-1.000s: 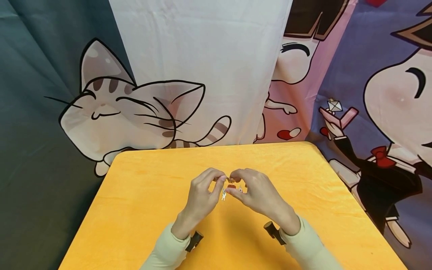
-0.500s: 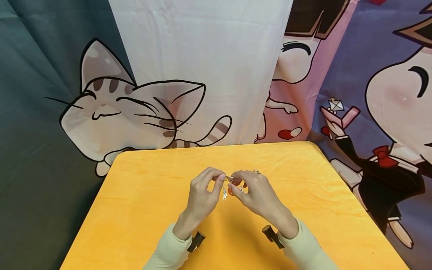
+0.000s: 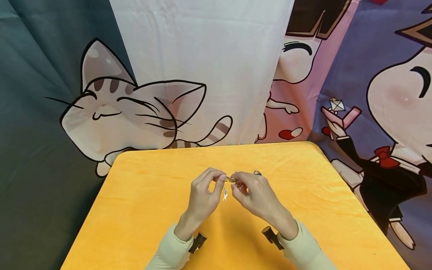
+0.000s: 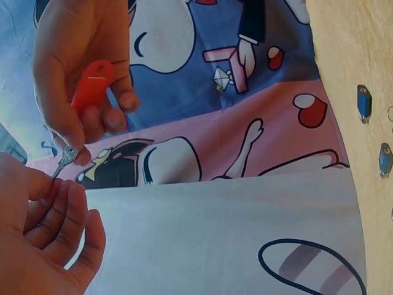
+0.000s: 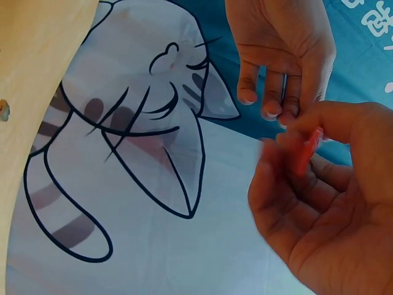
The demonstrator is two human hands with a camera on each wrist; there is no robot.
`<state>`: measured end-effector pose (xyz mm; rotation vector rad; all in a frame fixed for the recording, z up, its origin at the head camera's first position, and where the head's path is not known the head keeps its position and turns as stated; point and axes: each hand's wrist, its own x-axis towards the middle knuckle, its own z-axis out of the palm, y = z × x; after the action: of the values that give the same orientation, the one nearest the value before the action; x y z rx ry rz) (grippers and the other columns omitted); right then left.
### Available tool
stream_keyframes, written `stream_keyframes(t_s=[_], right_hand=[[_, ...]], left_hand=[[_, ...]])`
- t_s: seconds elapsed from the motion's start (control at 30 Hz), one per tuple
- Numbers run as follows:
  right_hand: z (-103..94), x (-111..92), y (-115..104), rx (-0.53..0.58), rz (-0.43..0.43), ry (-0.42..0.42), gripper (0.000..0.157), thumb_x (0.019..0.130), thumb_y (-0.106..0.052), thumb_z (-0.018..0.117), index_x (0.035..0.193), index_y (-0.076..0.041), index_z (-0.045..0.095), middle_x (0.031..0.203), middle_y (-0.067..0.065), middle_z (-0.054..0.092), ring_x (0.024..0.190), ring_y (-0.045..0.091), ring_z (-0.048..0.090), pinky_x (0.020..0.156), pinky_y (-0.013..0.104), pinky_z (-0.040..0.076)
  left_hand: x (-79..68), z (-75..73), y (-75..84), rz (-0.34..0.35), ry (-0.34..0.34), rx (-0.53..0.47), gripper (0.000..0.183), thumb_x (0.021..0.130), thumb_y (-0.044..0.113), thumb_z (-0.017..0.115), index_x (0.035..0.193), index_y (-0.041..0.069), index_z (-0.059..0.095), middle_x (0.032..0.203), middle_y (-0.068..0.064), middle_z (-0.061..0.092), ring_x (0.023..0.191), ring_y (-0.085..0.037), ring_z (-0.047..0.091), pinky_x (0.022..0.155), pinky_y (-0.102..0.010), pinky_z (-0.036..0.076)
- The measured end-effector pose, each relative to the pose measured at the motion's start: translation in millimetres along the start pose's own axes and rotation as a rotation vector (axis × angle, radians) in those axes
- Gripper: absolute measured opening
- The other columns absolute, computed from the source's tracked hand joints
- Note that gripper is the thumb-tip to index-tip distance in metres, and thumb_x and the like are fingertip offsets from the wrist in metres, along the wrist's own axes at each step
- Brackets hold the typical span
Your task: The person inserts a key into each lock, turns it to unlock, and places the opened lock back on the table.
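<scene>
In the head view both hands meet over the middle of the table. The left hand (image 3: 206,187) pinches a small metal key (image 4: 64,161) by its blade, between thumb and fingertips. The right hand (image 3: 258,189) holds a red key tag (image 4: 92,86) in its fingers, its fingertips right at the key's head. In the right wrist view the red tag is blurred and partly hidden by the fingers. Below the left fingertips in the head view shows a small white and blue item (image 3: 225,194), too small to make out.
A blue padlock (image 4: 364,103) lies on the yellow-covered table (image 3: 145,210), with another blue padlock (image 4: 385,160) near it. A cartoon-printed cloth (image 3: 202,56) hangs behind the table. Each wrist carries a small dark camera.
The red tag, earlier hanging between the hands, now sits inside the right hand's fingers. The right hand has shifted slightly rightward, and a padlock shows beyond it. The left hand barely moved.
</scene>
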<state>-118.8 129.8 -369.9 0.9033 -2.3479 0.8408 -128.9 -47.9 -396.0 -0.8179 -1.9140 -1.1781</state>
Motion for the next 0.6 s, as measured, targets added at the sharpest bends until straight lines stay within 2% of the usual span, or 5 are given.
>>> stream_keyframes(t_s=[0.13,0.37,0.47,0.6], right_hand=[[0.2,0.1,-0.1,0.004,-0.004,-0.001,0.013,0.083,-0.005,0.075,0.095,-0.007,0.07,0.076,-0.002,0.066,0.056,-0.003,0.042,0.05,0.01,0.04],[-0.8,-0.4,-0.1,0.003,-0.025,-0.014,0.014,0.088,-0.011,0.073,0.102,-0.007,0.071,0.076,-0.005,0.064,0.056,-0.002,0.039,0.051,0.012,0.038],[-0.6,-0.8,0.2,-0.027,-0.03,-0.023,0.014,0.09,-0.014,0.071,0.103,-0.008,0.071,0.077,-0.005,0.066,0.057,-0.002,0.044,0.052,0.012,0.041],[0.7,-1.9,1.7,-0.079,-0.065,-0.006,0.009,0.091,-0.012,0.069,0.099,-0.007,0.071,0.082,-0.001,0.072,0.063,0.003,0.061,0.06,0.019,0.053]], left_hand=[[-0.8,-0.6,0.2,-0.004,-0.003,0.002,0.007,0.096,0.007,0.062,0.091,0.004,0.067,0.083,-0.003,0.068,0.073,-0.013,0.062,0.07,-0.019,0.052],[-1.2,-2.2,0.0,-0.012,-0.01,-0.005,0.006,0.096,0.006,0.061,0.092,0.004,0.066,0.084,-0.006,0.068,0.073,-0.014,0.063,0.069,-0.019,0.053],[-1.5,-2.5,-0.3,-0.012,-0.005,-0.007,0.006,0.095,0.005,0.062,0.092,0.004,0.066,0.083,-0.007,0.068,0.073,-0.014,0.063,0.069,-0.019,0.053],[-2.3,-2.7,-0.7,-0.014,0.006,-0.013,0.006,0.095,0.004,0.062,0.092,0.003,0.067,0.082,-0.007,0.068,0.072,-0.014,0.063,0.069,-0.018,0.052]])
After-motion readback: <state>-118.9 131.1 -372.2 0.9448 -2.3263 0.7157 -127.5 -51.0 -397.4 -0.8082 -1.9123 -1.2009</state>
